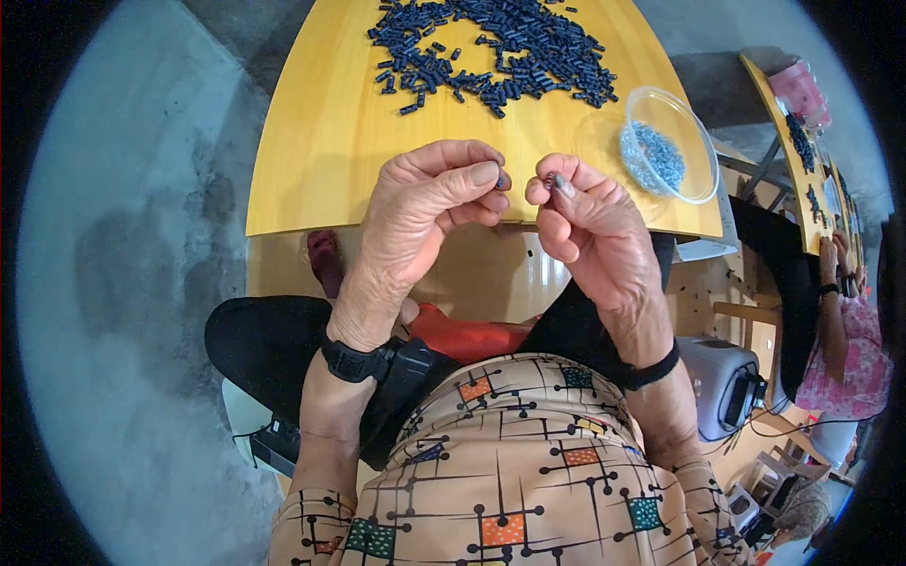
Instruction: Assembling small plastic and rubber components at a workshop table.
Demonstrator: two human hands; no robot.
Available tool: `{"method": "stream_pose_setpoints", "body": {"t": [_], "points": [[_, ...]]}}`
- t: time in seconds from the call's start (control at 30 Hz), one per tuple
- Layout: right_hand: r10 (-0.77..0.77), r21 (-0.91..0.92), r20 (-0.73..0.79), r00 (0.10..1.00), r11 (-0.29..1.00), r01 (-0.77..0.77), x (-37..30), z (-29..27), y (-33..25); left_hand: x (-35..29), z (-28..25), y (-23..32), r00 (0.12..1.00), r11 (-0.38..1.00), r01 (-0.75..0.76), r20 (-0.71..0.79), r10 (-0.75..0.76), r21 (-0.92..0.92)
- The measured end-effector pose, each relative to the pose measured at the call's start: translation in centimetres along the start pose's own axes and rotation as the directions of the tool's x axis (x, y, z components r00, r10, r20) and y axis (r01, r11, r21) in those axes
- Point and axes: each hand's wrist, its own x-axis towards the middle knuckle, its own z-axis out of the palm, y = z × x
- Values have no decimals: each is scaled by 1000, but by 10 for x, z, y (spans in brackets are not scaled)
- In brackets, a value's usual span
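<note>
Yellow table (321, 141): black parts (552, 61) at far edge, tub (704, 156) near right edge; left hand (415, 203) pinches dark piece (501, 183) (mostly hidden), right hand (599, 212) spring (550, 179); grey floor (123, 283)

The tabletop (321, 141) is yellow; the small cylinders (543, 42) are dark blue. In the transparent bowl (698, 174), the tiny pieces (651, 156) are silver-blue. The shirt (514, 453) is beige, patterned with black lines and coloured squares.

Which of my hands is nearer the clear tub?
Your right hand, pinching a small coil; it is close to the clear tub, while your left hand is farther off.
</note>
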Motion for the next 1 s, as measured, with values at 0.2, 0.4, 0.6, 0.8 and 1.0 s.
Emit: {"method": "stream_pose_setpoints", "body": {"t": [0.2,0.4,0.6,0.8,1.0], "points": [[-54,-153,-74,996,987,42,9,-4,-1,9,2,-2,957,826,-159,-122,264,540],[-316,-542,-220,923,826,153,23,-24,-8,42,-3,-11,815,237,-291,110,569,927],[-391,-655,-230,891,740,155,32,-38,-11,65,-19,-11,765,-51,-213,199,612,976],[-446,-840,-144,883,527,130,39,-40,2,83,-23,-15,730,-85,-202,208,651,976],[-478,-912,-111,872,397,102,38,-42,5,80,-24,2,736,-18,-168,137,663,986]]}}
